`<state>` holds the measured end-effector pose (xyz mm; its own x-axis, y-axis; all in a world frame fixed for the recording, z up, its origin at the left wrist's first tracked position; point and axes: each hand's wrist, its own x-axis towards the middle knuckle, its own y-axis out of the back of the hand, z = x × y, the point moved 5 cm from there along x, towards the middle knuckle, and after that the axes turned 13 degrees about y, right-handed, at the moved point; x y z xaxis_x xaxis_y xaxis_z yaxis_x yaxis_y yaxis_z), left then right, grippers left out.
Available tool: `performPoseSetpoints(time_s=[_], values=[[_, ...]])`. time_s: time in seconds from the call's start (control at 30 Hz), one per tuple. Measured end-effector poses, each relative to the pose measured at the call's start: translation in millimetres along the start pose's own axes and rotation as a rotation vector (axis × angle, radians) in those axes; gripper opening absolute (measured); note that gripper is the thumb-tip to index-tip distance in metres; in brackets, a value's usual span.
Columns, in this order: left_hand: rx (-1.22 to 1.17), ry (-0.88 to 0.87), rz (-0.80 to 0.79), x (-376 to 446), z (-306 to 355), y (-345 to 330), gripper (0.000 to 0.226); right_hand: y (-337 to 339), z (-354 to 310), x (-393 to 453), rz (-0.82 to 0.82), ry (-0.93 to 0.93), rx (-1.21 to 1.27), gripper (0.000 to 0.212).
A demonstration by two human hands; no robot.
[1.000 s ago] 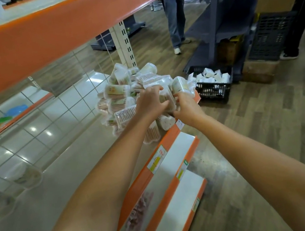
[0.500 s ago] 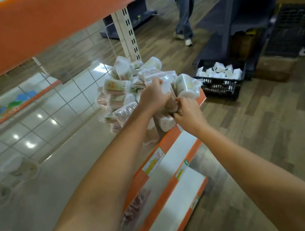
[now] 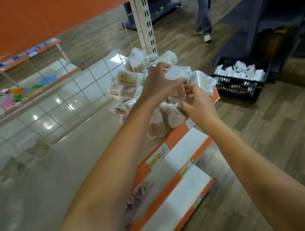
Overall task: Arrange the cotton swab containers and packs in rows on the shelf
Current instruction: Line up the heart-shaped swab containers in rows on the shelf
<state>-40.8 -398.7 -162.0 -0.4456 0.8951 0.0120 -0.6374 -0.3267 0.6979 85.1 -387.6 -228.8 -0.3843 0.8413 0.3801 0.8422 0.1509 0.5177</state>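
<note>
A glossy beige shelf (image 3: 37,186) with an orange front edge carried a heap of cotton swab packs (image 3: 133,82), above wood-plank flooring (image 3: 293,131). The left hand (image 3: 159,85) clamped 1 clear pack (image 3: 176,74); the right hand (image 3: 199,105) hovered beside it, fingers loosely apart.

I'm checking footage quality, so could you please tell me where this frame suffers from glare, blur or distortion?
Head view: ceiling lights glare off the white tiled panel; the left hand and its clear pack are motion-smeared; wide-angle bending curves the orange shelf edge.
</note>
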Motion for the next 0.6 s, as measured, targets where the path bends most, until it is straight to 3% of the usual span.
performPoseSetpoints(time_s=[0.47,0.6], values=[[-0.033,0.02,0.114,-40,-37,75,0.066,-37,-61,-13,-0.092,0.057,0.122,0.054],[-0.037,0.063,0.121,-61,-63,100,0.058,-58,-89,-25,-0.15,0.12,0.042,0.054]])
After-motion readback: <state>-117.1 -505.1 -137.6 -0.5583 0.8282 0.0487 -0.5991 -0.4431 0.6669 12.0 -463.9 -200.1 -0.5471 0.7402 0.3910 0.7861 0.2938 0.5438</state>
